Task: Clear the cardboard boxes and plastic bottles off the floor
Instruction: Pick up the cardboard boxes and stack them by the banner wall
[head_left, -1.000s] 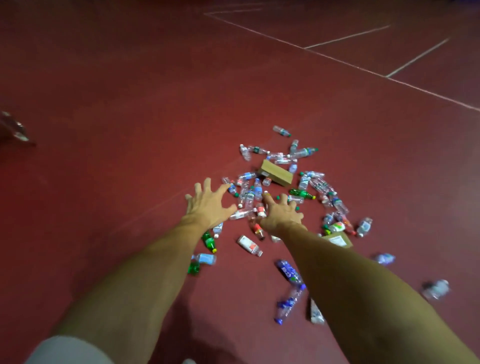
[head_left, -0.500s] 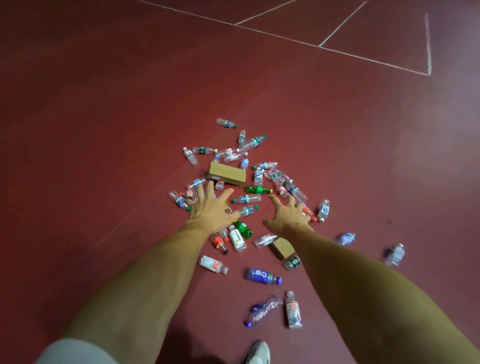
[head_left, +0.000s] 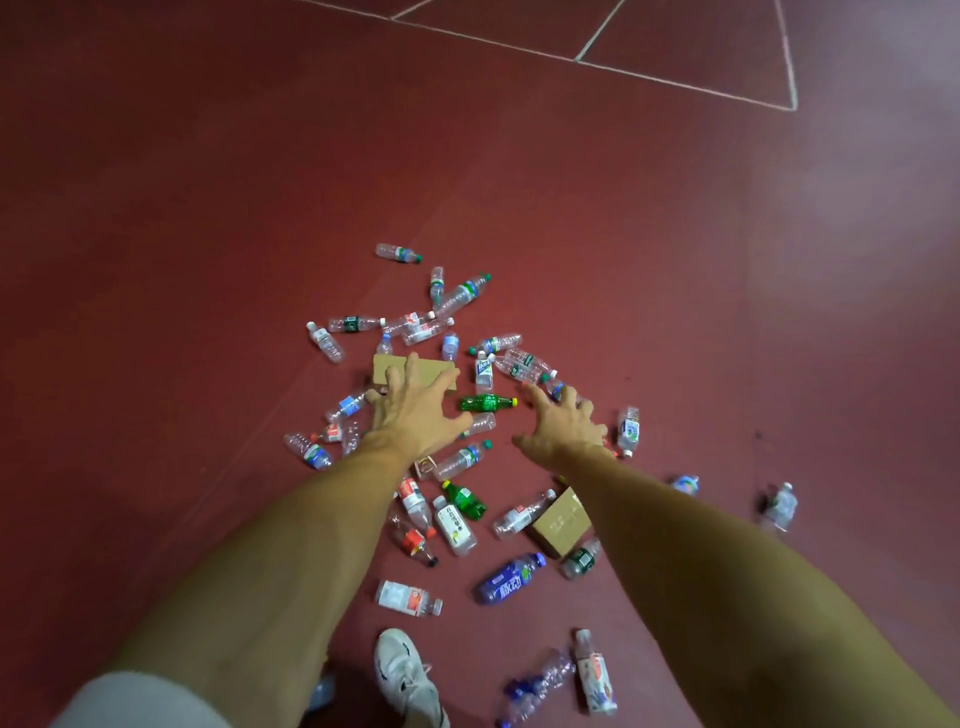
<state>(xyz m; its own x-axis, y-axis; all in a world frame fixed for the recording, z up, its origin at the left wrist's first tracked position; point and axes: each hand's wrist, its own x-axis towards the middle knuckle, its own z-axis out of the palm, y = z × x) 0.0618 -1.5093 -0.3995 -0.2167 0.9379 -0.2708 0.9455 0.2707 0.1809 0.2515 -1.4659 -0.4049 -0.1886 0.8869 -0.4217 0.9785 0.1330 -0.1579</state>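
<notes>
Several plastic bottles lie scattered on the red floor (head_left: 208, 260). A flat cardboard box (head_left: 384, 368) lies among them, partly hidden behind my left hand (head_left: 415, 410), which reaches out with spread fingers and holds nothing. My right hand (head_left: 563, 426) is stretched out the same way, empty, just right of a green bottle (head_left: 485, 402). A smaller cardboard box (head_left: 561, 522) sits beside my right forearm. A blue bottle (head_left: 509, 578) lies nearer to me.
My white shoe (head_left: 405, 675) stands on the floor at the bottom, close to a white-labelled bottle (head_left: 408, 598). White court lines (head_left: 675, 80) cross the far floor. Two stray bottles (head_left: 779, 506) lie off to the right of the heap.
I have moved closer to the heap, so bottles and boxes look larger and lower in view. Both hands stay spread and empty, now over the far box and green bottle. My shoe has come into view.
</notes>
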